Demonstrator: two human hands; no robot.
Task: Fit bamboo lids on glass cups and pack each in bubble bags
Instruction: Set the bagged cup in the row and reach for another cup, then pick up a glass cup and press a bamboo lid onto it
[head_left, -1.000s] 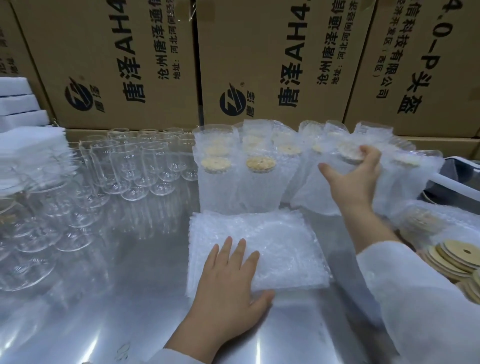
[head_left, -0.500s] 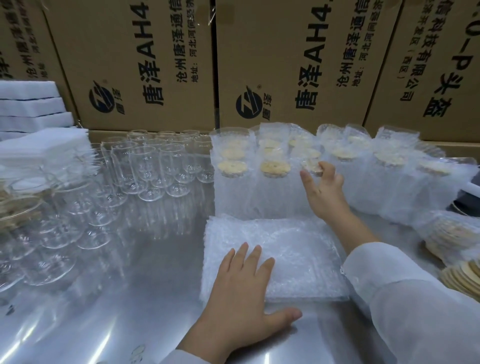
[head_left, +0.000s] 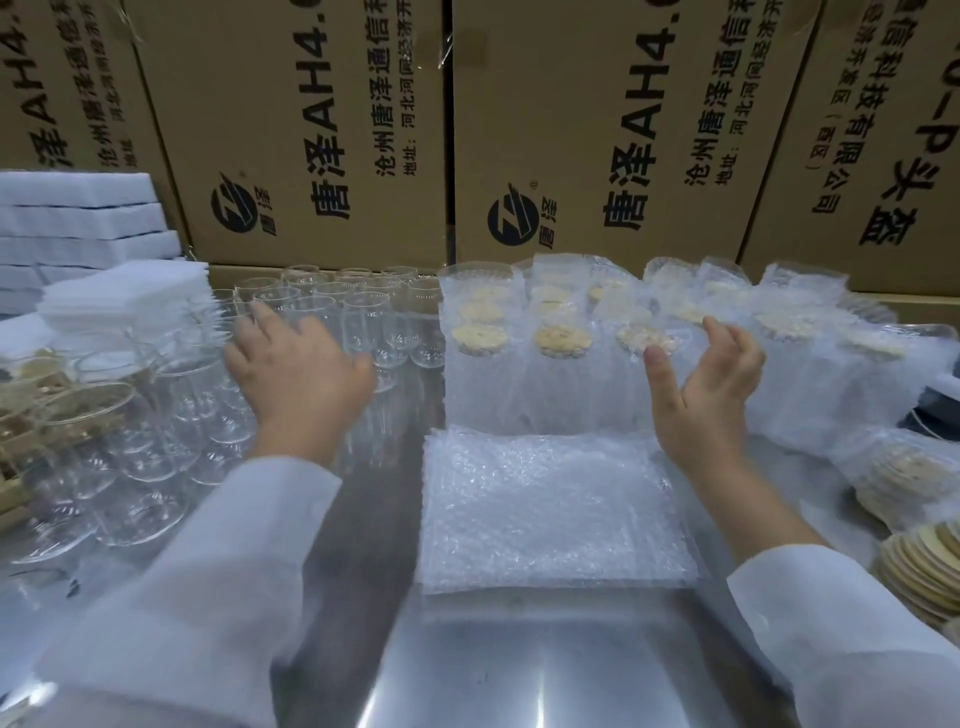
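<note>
Glass cups (head_left: 363, 322) lie under the left hand (head_left: 298, 379), bagged cups (head_left: 480, 384) beside the right hand (head_left: 706, 400); fingers (head_left: 262, 319) released, empty.

left hand (head_left: 304, 376) above glass cups (head_left: 397, 332) | right hand (head_left: 709, 387) raised beside bagged cups (head_left: 563, 343)

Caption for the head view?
Head view: left hand over bare glass cups; right hand open beside bagged cups; bubble-bag stack between.

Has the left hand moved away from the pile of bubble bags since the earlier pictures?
Yes. The left hand lay flat on the pile of bubble bags; now it is to the left of the pile, over the bare glass cups.
</note>
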